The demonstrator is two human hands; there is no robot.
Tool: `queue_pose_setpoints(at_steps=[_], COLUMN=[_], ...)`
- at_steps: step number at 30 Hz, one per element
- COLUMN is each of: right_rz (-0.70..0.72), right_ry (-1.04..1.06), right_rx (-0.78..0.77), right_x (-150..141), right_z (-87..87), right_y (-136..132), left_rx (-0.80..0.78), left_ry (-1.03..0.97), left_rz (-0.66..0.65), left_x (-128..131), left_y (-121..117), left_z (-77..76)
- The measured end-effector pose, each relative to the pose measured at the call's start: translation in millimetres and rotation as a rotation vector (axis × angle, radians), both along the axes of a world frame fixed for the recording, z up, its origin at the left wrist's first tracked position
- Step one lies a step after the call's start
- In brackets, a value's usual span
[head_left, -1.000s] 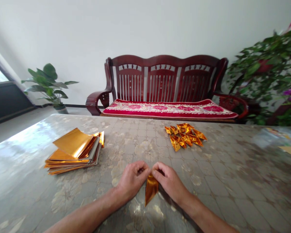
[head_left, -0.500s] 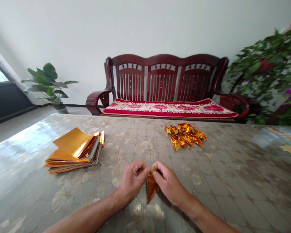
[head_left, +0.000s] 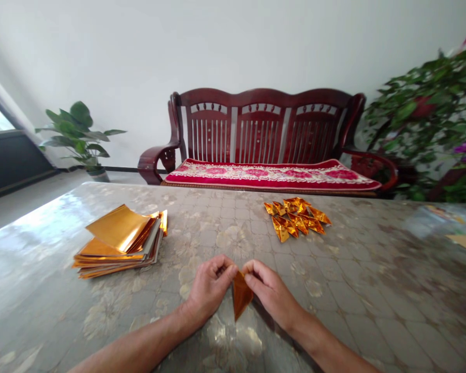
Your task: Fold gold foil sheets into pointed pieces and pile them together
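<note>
The fingers (head_left: 227, 269) of both hands are pinched closed on the upper end of a folded gold foil triangle (head_left: 242, 294), gripping it from either side, the left hand (head_left: 209, 290) and right hand (head_left: 271, 294) nearly meeting. The triangle hangs point-down between them, over the middle of the counter (head_left: 233, 233) and close to its near edge. Left of the hands, a stack of gold foil sheets (head_left: 118, 243) lies flat, its top sheet curling upward. Ahead and to the right, nearer the far edge, sits a loose pile of folded foil triangles (head_left: 297, 217). Beyond that edge stands a dark red wooden settee (head_left: 264, 129) with a red floral cushion (head_left: 272, 176), and a potted plant (head_left: 77, 129) stands further left.
</note>
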State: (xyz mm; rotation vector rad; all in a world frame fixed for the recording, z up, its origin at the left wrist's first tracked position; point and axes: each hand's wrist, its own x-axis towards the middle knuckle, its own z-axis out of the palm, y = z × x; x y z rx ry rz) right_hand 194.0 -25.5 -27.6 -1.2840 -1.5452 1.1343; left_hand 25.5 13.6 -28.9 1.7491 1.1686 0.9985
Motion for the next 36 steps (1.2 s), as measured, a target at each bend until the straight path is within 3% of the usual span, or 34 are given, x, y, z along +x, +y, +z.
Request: queue_pose_setpoints(at_steps=[21, 30, 34, 36], right_rz=[-0.017, -0.112, -0.043, -0.049], right_ry=[-0.098, -0.133, -0.027, 0.004], right_rx=[0.042, 0.060, 0.011, 0.059], right_x=[-3, -2, 1, 3], right_z=[0.1, -1.3, -6.8, -9.0], right_y=[6, 6, 7, 8], left_rx=[-0.046, -0.270, -0.343, -0.385], left_ry=[0.006, -0.205, -0.281, -0.356], left_rz=[-0.058, -0.180, -0.127, -0.072], left_x=[1, 7, 6, 4], left_y=[2, 4, 6, 10], left_z=[-5.4, -10.3, -6.5, -4.5])
